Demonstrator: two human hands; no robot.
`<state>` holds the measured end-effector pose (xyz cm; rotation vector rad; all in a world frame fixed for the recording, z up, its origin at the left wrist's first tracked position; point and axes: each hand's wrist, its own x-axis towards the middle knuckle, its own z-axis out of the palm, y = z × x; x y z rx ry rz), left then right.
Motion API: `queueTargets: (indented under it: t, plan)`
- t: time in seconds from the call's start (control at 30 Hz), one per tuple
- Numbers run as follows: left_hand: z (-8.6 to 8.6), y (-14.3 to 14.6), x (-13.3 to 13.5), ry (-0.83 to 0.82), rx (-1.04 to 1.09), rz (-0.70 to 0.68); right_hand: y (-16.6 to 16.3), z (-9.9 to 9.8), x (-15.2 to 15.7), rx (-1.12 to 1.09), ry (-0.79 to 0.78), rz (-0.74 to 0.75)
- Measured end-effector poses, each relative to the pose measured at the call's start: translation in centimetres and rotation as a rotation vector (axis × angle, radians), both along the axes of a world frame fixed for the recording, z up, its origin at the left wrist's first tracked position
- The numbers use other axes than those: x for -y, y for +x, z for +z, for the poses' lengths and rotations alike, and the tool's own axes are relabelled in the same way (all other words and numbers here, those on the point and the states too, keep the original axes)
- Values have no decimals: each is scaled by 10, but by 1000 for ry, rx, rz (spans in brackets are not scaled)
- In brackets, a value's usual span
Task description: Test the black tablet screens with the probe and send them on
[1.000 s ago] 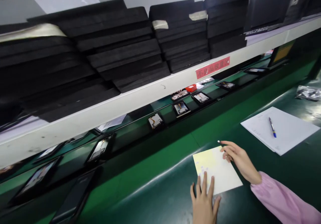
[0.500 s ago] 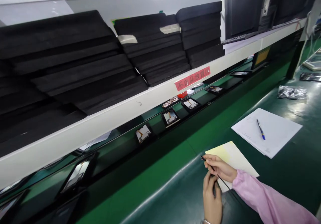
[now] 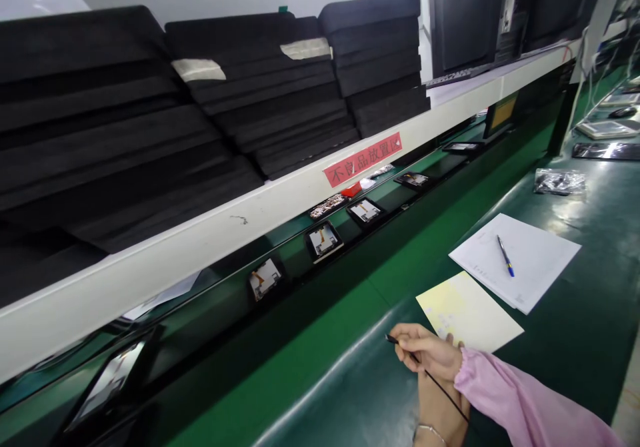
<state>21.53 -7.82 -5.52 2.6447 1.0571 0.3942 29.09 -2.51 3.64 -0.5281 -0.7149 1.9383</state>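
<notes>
We pinched a thin black wire (image 3: 400, 345) in our right hand (image 3: 430, 357), thumb and fingers closed narrowly on it a little behind its tip, so the short end stuck out free to the left while the rest trailed back under the pink sleeve (image 3: 520, 400). Our left hand (image 3: 440, 410) lay just beneath the right, seemingly to steady it; whether its fingers were spread or curled we could not tell, the right hand covering them. Both hovered low over the green table (image 3: 345, 393). The yellow sheet (image 3: 475, 313) lay just beside them, within easy reach, and the white paper (image 3: 535, 260) with its pen (image 3: 505, 257) farther off. Small screens (image 3: 323, 240) lined the belt under the shelf (image 3: 225, 227) of black foam pads (image 3: 260, 100).
</notes>
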Motion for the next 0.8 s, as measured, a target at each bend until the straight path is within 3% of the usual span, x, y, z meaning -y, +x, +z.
queueTargets:
  t: [0.13, 0.27, 0.43, 0.6, 0.8]
  plan:
    - [-1, 13, -8, -49, -62, -55, 3, 1, -2, -7, -5, -26]
    - [11, 8, -8, -156, 18, 61, 5, 1, -2, -9, -15, -36]
    - [24, -27, 6, -272, 288, 125, 2, -4, -3, -12, -51, -53]
    - [14, -77, 18, -293, 625, 208, -15, -18, 2, 10, -117, -14]
    - [9, -121, 16, -593, 1060, 615, -39, -34, 13, 106, -96, 171]
